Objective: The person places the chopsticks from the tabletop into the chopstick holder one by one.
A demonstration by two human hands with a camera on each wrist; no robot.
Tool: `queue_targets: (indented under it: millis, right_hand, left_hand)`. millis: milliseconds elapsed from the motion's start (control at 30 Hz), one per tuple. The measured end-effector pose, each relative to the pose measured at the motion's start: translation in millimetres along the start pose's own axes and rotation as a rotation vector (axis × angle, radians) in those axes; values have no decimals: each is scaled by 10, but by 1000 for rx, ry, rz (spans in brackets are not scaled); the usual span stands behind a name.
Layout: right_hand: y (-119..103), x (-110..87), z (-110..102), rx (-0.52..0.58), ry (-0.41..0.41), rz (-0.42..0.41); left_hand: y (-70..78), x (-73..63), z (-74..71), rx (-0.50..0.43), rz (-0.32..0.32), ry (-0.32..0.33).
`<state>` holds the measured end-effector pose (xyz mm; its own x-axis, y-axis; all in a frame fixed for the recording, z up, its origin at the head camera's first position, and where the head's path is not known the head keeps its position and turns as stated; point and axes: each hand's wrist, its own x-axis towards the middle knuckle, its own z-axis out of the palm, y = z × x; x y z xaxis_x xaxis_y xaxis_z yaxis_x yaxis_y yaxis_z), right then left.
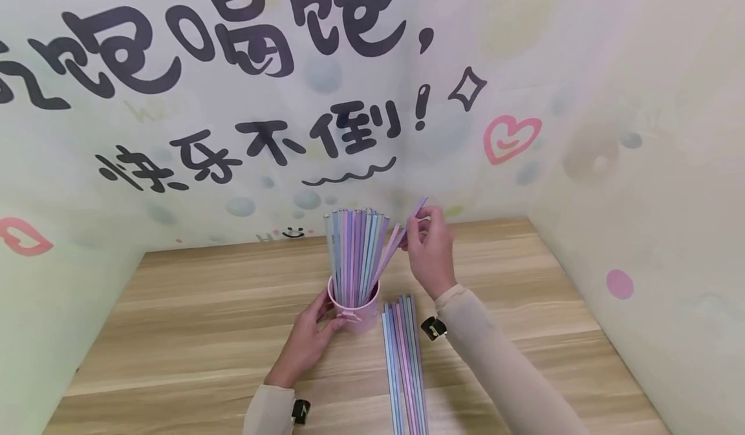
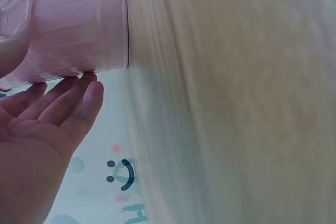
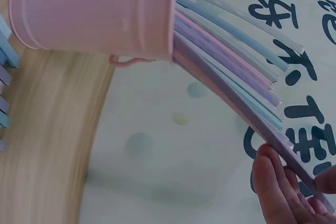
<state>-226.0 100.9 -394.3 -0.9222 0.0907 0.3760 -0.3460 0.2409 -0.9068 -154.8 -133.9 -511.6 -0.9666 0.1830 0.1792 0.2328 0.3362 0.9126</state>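
A small pink bucket (image 1: 365,320) stands on the table, full of long thin pastel sticks (image 1: 352,254) that fan out above its rim. My left hand (image 1: 305,344) holds the bucket from the left, its thumb over the front handle (image 2: 26,17) and its fingertips against the side wall. At the bucket's right, my right hand (image 1: 432,251) pinches a purple stick (image 3: 237,102) near its upper end. That stick leans outward, its lower part inside the bucket. Close along it runs a pink stick (image 1: 394,236); whether the hand holds this one too is unclear.
On the wooden table (image 1: 204,331), a row of pastel sticks (image 1: 404,357) lies to the right of the bucket, pointing toward the front edge. Behind the table rises a wall (image 1: 454,163) with dark lettering, and another wall (image 1: 658,228) borders the right side.
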Motion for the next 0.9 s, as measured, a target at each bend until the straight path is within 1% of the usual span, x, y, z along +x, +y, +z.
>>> queue_targets:
  millis: [133,200,400,533,767,833,900]
  right_hand:
    - [89,-73,80,-19,-88,13]
    - [111,-113,115,-45,-119,21]
    - [148,-199,195,-138,-163,49]
    - [167,-226,219,-183,-182,44]
    - [211,-230,206,-176,-202,18]
    - [223,-234,189,-158,-208,22]
    - [242,-245,161,-122,-211,44]
  left_hand:
    - [-4,2,-8,1,12,5]
    - [-12,2,-9,1,12,6]
    - [-21,4,-9,-5,23,4]
    - [-19,10,-10,-1,25,5]
    - [-9,6,-11,15,5,4]
    - [-13,4,-10,12,-4,0]
    - [-15,3,-10,9,-10,-4]
